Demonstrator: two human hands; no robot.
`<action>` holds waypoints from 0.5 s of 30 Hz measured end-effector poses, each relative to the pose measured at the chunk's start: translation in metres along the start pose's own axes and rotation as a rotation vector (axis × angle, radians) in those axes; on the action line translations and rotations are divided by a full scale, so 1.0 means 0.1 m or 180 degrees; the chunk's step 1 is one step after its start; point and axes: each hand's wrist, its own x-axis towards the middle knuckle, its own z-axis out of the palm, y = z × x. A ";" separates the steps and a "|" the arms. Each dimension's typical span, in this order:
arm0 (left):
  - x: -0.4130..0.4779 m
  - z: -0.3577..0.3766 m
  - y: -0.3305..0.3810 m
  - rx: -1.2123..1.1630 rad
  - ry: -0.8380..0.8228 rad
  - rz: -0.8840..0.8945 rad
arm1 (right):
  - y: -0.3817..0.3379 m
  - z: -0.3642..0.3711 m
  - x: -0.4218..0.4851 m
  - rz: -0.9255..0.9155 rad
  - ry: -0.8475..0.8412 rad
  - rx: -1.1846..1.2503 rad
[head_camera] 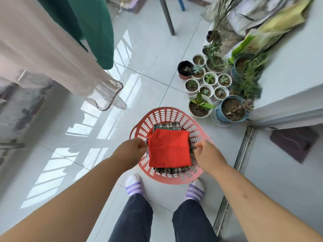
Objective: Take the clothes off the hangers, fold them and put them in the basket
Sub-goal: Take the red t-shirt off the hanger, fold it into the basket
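A folded red garment (169, 149) lies flat over folded plaid clothes (167, 125) in the round red plastic basket (167, 111), on the floor in front of my feet. My left hand (132, 151) pinches the garment's left edge near its upper corner. My right hand (207, 154) has curled fingers at the garment's right edge. At the upper left, a pale pink sheer garment (52, 55) and a dark green garment (97, 28) hang down; their hangers are out of view.
Several potted plants (209, 88) crowd the floor right of the basket, beside a white ledge (288, 88). A metal floor track (243, 151) runs along the right. A grey pole (167, 16) stands at the top. The floor is glossy white tile.
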 end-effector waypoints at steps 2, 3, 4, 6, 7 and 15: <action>-0.22 -0.16 0.08 -0.0043 0.0086 0.0083 | -0.10 -0.14 -0.19 -0.0083 0.0031 0.0048; -0.38 -0.25 0.13 -0.0083 0.0140 0.0121 | -0.17 -0.24 -0.31 -0.0153 0.0057 0.0073; -0.52 -0.33 0.17 -0.0131 0.0191 0.0170 | -0.24 -0.33 -0.43 -0.0221 0.0077 0.0107; -0.76 -0.45 0.25 -0.0207 0.0280 0.0277 | -0.34 -0.45 -0.61 -0.0321 0.0111 0.0201; -0.87 -0.49 0.28 -0.0237 0.0301 0.0316 | -0.38 -0.49 -0.70 -0.0364 0.0115 0.0238; -1.72 -1.10 0.65 -0.0552 0.0754 0.0754 | -1.08 -1.10 -1.33 -0.0982 0.0474 0.0526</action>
